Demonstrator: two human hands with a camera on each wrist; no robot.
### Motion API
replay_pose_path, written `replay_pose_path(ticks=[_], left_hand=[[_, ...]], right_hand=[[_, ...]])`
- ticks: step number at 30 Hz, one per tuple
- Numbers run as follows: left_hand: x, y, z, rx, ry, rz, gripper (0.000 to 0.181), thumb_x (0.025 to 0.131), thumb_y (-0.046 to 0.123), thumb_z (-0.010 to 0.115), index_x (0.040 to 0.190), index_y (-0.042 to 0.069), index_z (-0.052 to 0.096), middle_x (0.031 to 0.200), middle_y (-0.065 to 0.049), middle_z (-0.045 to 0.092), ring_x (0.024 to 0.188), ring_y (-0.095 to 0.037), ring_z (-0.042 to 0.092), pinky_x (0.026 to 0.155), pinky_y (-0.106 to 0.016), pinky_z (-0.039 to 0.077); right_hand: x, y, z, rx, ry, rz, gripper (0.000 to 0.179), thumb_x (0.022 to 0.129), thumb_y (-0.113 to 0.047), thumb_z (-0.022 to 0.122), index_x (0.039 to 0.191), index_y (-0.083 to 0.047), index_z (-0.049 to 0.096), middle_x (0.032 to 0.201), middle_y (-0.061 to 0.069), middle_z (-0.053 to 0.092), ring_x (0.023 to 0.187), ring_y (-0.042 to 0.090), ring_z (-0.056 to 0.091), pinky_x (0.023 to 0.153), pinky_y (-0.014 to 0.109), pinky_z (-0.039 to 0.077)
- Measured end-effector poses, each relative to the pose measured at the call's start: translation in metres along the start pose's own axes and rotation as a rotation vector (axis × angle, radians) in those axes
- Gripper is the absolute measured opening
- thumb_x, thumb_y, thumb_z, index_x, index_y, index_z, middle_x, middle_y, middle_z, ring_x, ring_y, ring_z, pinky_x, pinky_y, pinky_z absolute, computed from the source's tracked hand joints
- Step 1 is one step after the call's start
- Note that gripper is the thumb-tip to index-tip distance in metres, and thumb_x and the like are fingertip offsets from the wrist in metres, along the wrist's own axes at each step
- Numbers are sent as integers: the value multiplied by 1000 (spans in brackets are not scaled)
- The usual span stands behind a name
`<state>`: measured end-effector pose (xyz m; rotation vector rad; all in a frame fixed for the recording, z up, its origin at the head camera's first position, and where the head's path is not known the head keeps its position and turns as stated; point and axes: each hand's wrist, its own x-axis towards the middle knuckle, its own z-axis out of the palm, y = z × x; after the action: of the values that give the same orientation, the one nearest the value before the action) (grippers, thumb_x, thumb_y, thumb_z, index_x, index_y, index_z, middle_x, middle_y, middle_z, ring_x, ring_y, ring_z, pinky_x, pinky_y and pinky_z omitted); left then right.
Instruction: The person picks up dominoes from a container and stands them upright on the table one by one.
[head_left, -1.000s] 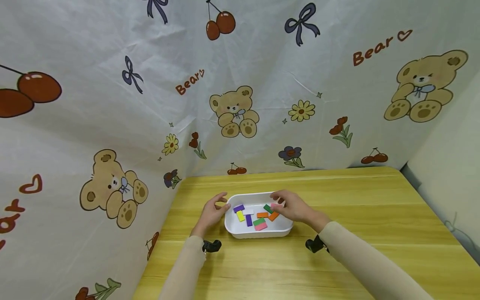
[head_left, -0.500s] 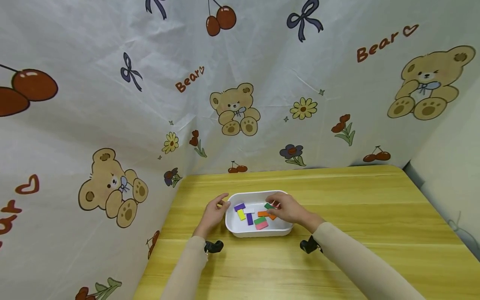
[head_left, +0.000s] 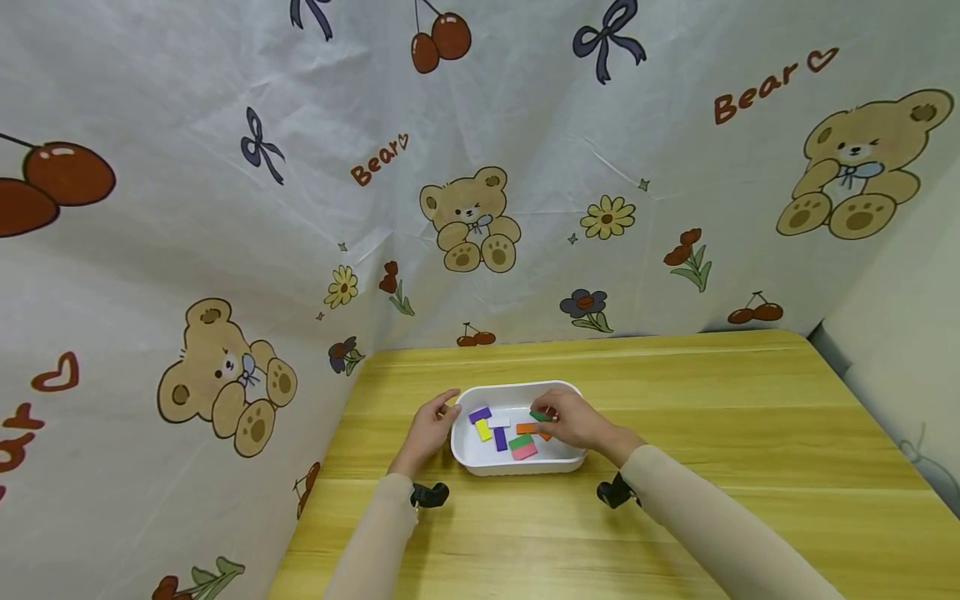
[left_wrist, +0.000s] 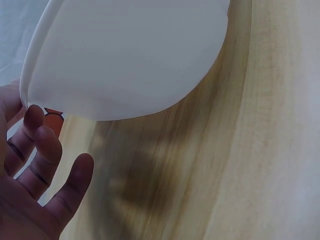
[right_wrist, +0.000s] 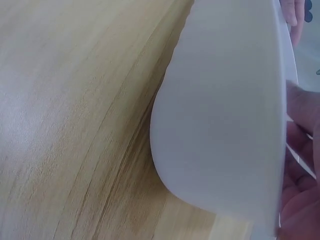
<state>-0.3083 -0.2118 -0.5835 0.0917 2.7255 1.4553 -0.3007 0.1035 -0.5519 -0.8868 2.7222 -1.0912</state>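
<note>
A white tray (head_left: 517, 469) holds several small flat rectangular blocks. At its left end, my left hand (head_left: 427, 427) pinches the rim with the thumb on one side and a fingertip on the other; the left wrist view shows the remaining fingers spread apart below. My right hand (head_left: 573, 419) reaches over the right end, fingers curled down, with thumb and fingertips about a green block (head_left: 540, 415). An orange block (head_left: 527, 428) lies beside the thumb. Another orange one is partly covered by that hand. The right wrist view mostly shows the tray's outer wall (right_wrist: 220, 110).
Left in the tray lie purple (head_left: 500, 439), yellow (head_left: 483, 430) and white (head_left: 498, 422) blocks; a second green block (head_left: 521, 442) touches a pink block (head_left: 524, 452). The wood-grain table (head_left: 675, 500) meets a printed curtain (head_left: 525, 125) at the back and left.
My right hand has shifted slightly left and lower into the tray. The green block has turned slightly and a pink block is hidden by the hand. My left hand stays at the rim.
</note>
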Motion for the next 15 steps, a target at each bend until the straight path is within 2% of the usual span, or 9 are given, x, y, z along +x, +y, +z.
replay_pose_path(ticks=[7,15], left_hand=[[1,-1,1,-20,3,3,43,106,30,59,148,17,58,96,-7,60,80,-18,50,68,-29,43],[0,-1,2,-28,12,1,43,107,29,59,147,15,58,96,-7,59,80,-17,50,66,-27,44]], right_hand=[[2,-3,5,-83,-15,50,23,87,-1,79,110,3,75,98,13,70,86,19,58,76,31,53],[3,-8,9,-185,-65,111,23,87,-5,81,109,0,76,96,5,69,85,15,55,82,37,53]])
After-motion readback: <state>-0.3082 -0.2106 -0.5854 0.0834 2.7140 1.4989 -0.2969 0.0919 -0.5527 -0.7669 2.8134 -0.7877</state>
